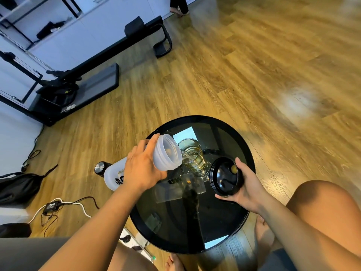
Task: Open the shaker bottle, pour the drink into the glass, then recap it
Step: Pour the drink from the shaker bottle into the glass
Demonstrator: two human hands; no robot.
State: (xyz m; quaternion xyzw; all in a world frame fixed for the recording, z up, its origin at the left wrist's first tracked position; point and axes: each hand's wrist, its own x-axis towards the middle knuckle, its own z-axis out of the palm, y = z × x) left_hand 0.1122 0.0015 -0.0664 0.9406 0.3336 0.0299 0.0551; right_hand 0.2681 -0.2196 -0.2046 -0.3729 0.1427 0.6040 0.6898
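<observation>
My left hand (141, 167) grips a translucent white shaker bottle (166, 152), tipped on its side with the open mouth toward the right. A thin stream of clear drink runs from its rim into a glass (194, 156) standing on the round black glass table (242, 227). The glass holds yellowish liquid near its bottom. My right hand (247, 187) holds the black lid (225, 178) over the table's right side, its inside facing me.
A metal-capped dark bottle (100, 168) stands on the floor left of the table. Cables and a power adapter (51, 205) lie at lower left beside a black bag (18, 187). Black exercise equipment (78, 79) lines the far left. My knees flank the table.
</observation>
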